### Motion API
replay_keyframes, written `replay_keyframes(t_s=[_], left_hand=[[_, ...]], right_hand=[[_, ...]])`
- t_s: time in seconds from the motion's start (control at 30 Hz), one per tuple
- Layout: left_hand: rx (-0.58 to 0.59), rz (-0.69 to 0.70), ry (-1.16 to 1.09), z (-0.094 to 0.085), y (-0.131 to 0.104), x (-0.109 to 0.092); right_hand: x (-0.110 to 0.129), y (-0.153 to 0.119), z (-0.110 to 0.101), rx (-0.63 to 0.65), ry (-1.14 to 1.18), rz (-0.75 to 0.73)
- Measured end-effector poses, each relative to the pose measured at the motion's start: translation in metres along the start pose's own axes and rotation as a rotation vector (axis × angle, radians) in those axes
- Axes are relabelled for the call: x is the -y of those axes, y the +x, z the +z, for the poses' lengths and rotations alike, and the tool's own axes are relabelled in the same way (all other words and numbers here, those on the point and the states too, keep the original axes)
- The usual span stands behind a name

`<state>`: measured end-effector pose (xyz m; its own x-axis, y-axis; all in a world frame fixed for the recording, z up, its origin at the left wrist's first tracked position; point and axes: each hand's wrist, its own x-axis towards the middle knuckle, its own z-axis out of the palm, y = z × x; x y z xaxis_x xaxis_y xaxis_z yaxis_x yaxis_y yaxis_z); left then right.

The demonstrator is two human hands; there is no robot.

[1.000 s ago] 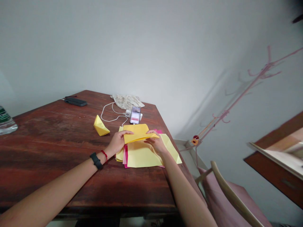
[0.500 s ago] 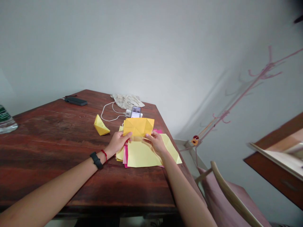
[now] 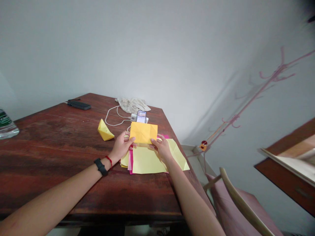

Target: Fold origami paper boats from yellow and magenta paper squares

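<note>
Between my two hands is a creased orange-yellow sheet of folded paper [image 3: 143, 132], raised above a stack of paper. My left hand [image 3: 122, 144] pinches its lower left corner, thumb in front. At the lower right corner my right hand [image 3: 162, 147] grips it the same way, fingers behind. Beneath lies a pale yellow sheet [image 3: 149, 162] with a crease near its right side. Pink and magenta sheets [image 3: 131, 162] stick out under it at the left. A folded yellow paper boat [image 3: 105, 131] rests on the table to the left of my left hand.
On the dark wooden table [image 3: 61, 157] are a phone with a lit screen [image 3: 141, 117], a white cable [image 3: 106, 115], a crumpled cloth [image 3: 131, 105], a black device [image 3: 78, 105] and a water bottle [image 3: 7, 125]. A chair [image 3: 236, 203] and pink coat rack [image 3: 258, 93] stand right.
The orange-yellow paper now looks narrower and more evenly rectangular, its top corners squarer. Both hands have shifted slightly and keep hold of it.
</note>
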<state>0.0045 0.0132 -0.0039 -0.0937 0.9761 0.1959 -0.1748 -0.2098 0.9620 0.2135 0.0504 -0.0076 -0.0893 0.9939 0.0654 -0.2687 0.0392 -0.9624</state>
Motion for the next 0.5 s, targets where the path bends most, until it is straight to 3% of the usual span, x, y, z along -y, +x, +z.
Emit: replay_keyframes(t_s=[0.13,0.5], left_hand=[[-0.022,-0.003,-0.008,-0.0006,0.0019,0.0022],[-0.017,0.011,0.019,0.0016,-0.0002,-0.002]], right_hand=[[-0.0025,0.002,-0.0024,0.031,-0.042,0.058],[-0.0047,0.0036,-0.0039,0.024,-0.051,0.039]])
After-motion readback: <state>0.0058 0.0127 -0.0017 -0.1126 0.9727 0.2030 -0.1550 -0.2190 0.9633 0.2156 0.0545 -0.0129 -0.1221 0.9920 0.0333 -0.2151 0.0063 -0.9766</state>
